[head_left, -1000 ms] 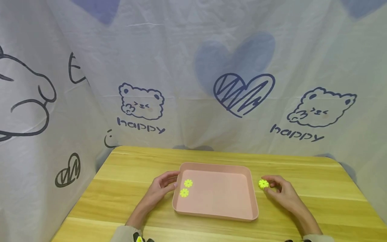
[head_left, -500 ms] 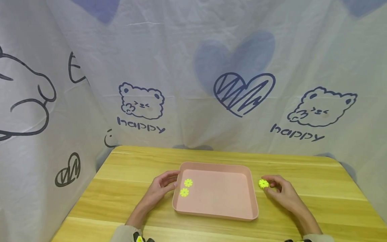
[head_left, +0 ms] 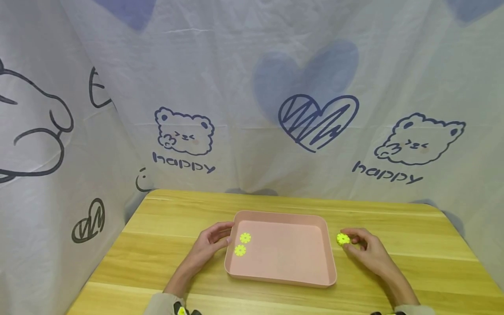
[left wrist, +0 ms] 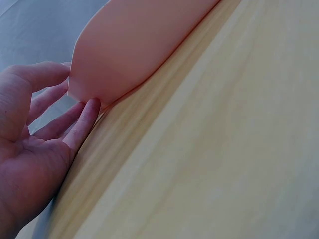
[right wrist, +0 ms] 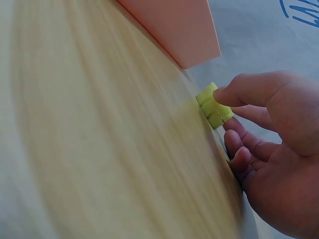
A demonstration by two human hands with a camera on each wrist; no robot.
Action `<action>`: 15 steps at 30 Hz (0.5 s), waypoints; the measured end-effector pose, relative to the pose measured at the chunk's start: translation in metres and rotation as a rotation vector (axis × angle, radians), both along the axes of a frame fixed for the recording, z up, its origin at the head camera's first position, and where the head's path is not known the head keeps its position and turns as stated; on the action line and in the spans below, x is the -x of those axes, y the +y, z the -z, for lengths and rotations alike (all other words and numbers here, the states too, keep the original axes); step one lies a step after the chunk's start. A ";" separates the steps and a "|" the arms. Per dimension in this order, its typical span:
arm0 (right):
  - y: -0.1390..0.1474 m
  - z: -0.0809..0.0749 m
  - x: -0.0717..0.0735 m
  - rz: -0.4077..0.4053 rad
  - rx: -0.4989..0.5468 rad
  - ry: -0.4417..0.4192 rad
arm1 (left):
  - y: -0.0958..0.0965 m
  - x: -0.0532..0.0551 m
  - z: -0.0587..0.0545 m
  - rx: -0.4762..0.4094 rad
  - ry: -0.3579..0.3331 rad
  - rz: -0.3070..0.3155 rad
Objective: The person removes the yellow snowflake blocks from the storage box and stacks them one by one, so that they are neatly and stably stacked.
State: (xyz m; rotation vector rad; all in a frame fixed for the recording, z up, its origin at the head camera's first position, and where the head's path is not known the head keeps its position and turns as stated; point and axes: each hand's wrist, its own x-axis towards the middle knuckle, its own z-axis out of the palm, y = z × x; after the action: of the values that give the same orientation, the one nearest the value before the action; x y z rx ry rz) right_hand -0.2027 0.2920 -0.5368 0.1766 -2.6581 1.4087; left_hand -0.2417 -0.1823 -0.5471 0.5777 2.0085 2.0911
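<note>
In the head view a shallow pink tray (head_left: 283, 282) lies on the table, with two yellow snowflake-shaped discs, a far one (head_left: 245, 238) and a near one (head_left: 240, 250), flat inside at its left end. My left hand (head_left: 210, 240) rests its relaxed fingertips against the tray's left side; the left wrist view shows the fingers (left wrist: 88, 112) touching the outer wall. To the right of the tray, my right hand (head_left: 366, 249) pinches a short stack of yellow snowflake discs (head_left: 343, 239) between thumb and fingers. The right wrist view shows this stack (right wrist: 214, 105) edge-on, close to the tabletop.
The wooden table (head_left: 189, 205) has rounded far corners. A pale curtain (head_left: 252, 166) printed with hearts and bears hangs behind it and along the left side.
</note>
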 end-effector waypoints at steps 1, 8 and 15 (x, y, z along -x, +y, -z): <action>0.000 0.000 0.000 0.001 -0.001 0.001 | 0.000 0.000 0.000 0.001 -0.003 -0.001; -0.001 0.001 0.000 0.009 -0.010 0.000 | 0.000 -0.001 0.000 0.004 -0.003 -0.003; -0.001 0.000 -0.001 0.025 -0.013 -0.016 | 0.000 0.000 0.000 0.014 0.007 -0.004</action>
State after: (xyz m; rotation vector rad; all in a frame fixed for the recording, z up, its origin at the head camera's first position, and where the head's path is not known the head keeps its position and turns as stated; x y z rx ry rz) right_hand -0.2015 0.2912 -0.5364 0.1336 -2.6733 1.3918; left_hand -0.2416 -0.1820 -0.5471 0.5802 2.0280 2.0779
